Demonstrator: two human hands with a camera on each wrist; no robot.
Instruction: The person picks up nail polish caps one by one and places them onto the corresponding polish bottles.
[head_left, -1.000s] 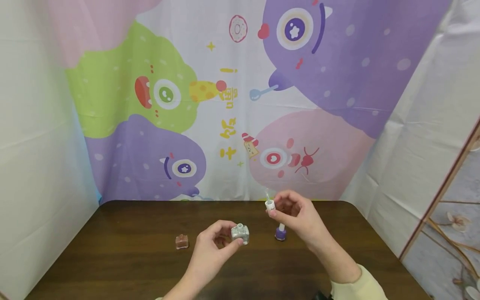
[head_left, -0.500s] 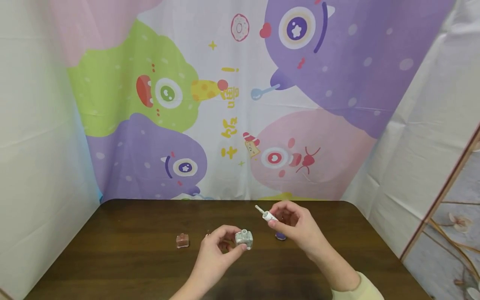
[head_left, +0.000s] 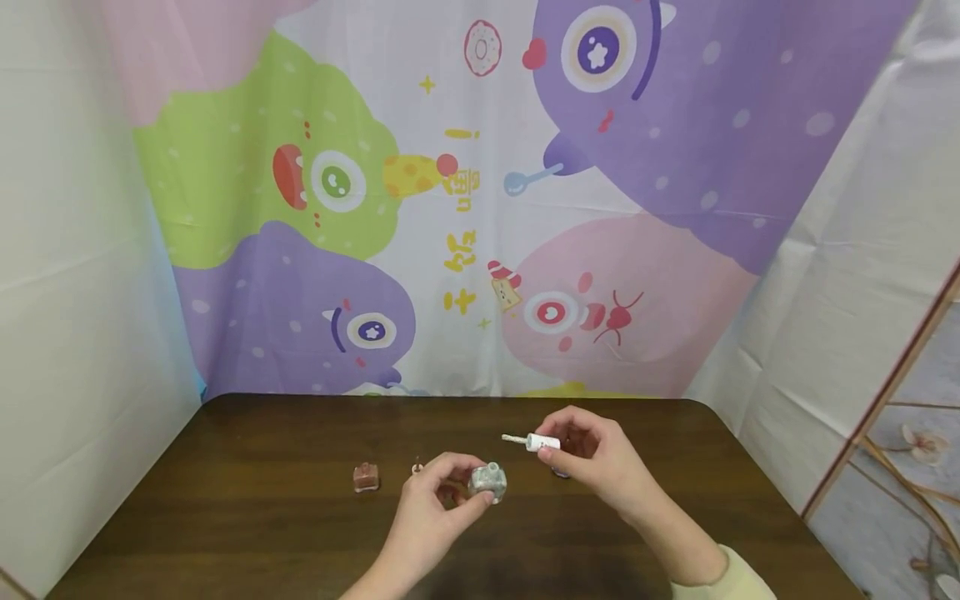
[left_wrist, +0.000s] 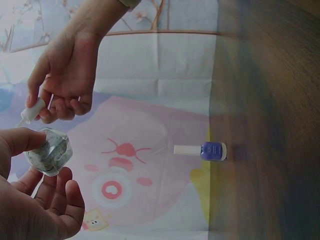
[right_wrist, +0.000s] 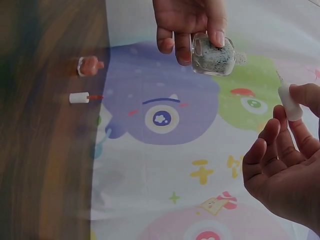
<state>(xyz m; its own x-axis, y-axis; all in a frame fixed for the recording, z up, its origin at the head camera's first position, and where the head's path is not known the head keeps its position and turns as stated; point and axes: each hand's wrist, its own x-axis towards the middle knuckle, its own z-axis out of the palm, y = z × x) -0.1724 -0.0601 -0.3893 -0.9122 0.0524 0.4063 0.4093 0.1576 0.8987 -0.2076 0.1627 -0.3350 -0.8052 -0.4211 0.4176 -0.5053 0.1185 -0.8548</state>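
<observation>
Holding the open bottle [head_left: 491, 481] upright above the worktop [head_left: 247, 533], pinched in the left hand [head_left: 437, 502], should guard against spills, while the right hand [head_left: 595, 450], gripping the cap [head_left: 543, 442] nearby, would do well to steer the brush [head_left: 513, 438] clear of the neck's rim [head_left: 493, 467].

The left hand [head_left: 438, 498] makes a pinch with its thumb and fingers, and the left forearm [head_left: 386, 560] comes up from the bottom edge, slanting to the right. The right hand [head_left: 588, 443] is near it but apart, slightly higher, and also pinches, with the right forearm [head_left: 667, 529] slanting up to the left. Its other fingers [right_wrist: 268, 133] are loosely bent.
</observation>
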